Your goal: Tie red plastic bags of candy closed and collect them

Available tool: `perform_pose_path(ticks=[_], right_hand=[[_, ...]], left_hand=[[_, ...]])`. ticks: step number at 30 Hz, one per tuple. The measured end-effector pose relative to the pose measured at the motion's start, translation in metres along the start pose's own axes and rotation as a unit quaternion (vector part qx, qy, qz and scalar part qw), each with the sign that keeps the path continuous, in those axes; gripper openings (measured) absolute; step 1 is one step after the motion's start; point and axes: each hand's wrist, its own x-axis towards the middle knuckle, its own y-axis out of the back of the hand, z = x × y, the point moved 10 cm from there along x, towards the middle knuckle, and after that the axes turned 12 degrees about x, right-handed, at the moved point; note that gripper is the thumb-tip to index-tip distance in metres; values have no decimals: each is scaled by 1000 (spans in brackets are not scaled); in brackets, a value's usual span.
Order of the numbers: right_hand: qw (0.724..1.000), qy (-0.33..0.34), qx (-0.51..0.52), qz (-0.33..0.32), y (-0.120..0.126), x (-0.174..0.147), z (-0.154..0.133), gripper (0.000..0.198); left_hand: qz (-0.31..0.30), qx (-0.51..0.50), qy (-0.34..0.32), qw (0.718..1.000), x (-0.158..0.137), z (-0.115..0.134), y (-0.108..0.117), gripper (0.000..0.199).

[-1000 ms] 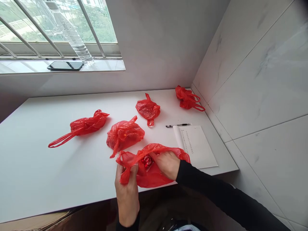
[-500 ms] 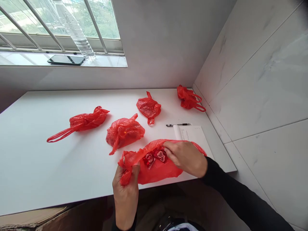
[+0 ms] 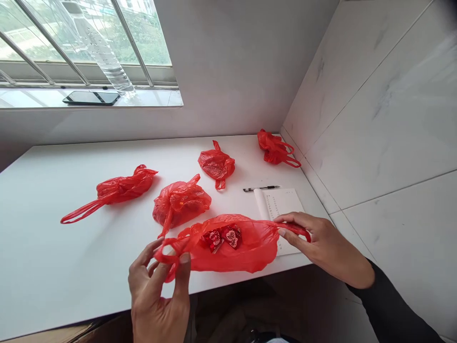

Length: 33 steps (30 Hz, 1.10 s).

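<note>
An opened red plastic bag (image 3: pixel 250 252) lies at the table's front edge, stretched sideways between my hands. Inside its mouth show red wrapped candies (image 3: pixel 231 237) with pink heart-shaped labels. My left hand (image 3: pixel 160 286) pinches the bag's left handle between thumb and fingers. At the other end, my right hand (image 3: pixel 314 238) has thumb and fingers closed on the right handle. Just behind the bag sits a filled, tied red bag (image 3: pixel 182 202), close to my left fingertips. Partly covered by the opened bag is a notebook (image 3: pixel 285 205) with handwriting.
More red bags rest on the white table (image 3: pixel 71 267): a twisted one (image 3: pixel 124 188) at left, a knotted one (image 3: pixel 216 165) at the back, another (image 3: pixel 274 147) by the tiled wall. A pen (image 3: pixel 261 188) lies behind the notebook. The windowsill holds a phone (image 3: pixel 91 98) and water bottle (image 3: pixel 103 55).
My right hand has left the candies in the bag's mouth and moved right to grip the right handle. My left hand has shifted left and nearer, and the bag is now spread wider.
</note>
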Motion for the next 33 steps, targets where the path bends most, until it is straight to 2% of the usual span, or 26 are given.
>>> perform_pose_path(ticks=[4, 8, 12, 16, 19, 21, 23, 24, 26, 28, 29, 32, 33], right_hand=[[995, 44, 50, 69, 23, -9, -25, 28], [988, 92, 73, 96, 34, -19, -36, 28], [980, 148, 81, 106, 38, -25, -41, 31], [975, 166, 103, 103, 38, -25, -44, 25], [971, 178, 122, 99, 38, -22, -54, 15], [967, 180, 151, 102, 39, -20, -61, 11], [957, 172, 216, 89, 36, -16, -66, 12], [947, 172, 259, 76, 33, -15, -70, 12], [920, 186, 343, 46, 25, -12, -81, 13], [903, 203, 378, 14, 14, -10, -94, 13], [908, 203, 367, -8, 4, -9, -100, 15], [943, 188, 255, -107, -33, -4, -116, 42], [947, 188, 224, -130, -42, -3, -119, 41]], left_hand=[[-1, -61, -7, 998, -2, 20, 10, 25], [2, -122, -3, 993, -7, 38, 13, 22], [-15, -150, 38, 988, -10, 31, 6, 23], [-71, -118, 68, 988, -9, 17, -6, 38], [-118, -86, 47, 988, -7, 20, -14, 37], [-119, -89, 25, 989, -3, 30, -13, 35], [-92, -154, 51, 982, 2, 35, -8, 37], [-90, -208, 78, 971, 3, 35, -9, 39], [-135, -326, 128, 927, 4, 39, -22, 43], [-204, -379, 136, 892, 1, 51, -38, 46], [-236, -368, 128, 890, -1, 56, -45, 45], [-306, -272, 79, 909, -10, 68, -59, 44], [-327, -250, 62, 909, -14, 72, -62, 43]])
